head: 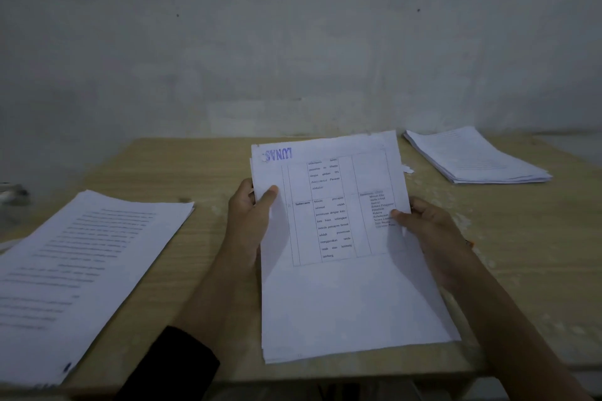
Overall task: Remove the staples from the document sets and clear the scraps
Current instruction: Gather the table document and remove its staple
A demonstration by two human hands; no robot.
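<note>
A document set [342,286] of white sheets, its top page printed with a table and a purple stamp, is held up over the middle of the wooden table [208,166]. My left hand [250,218] grips its left edge, thumb on the top page. My right hand [426,228] grips the right edge with the thumb on the page. A small white paper scrap [408,169] lies on the table just right of the set's far corner. No staple can be made out.
A thick stack of printed pages [81,270] lies at the left, overhanging the near edge. Another stack of papers [475,156] rests at the far right. A grey wall [293,42] rises right behind the table. A blurred metallic object [13,195] sits at far left.
</note>
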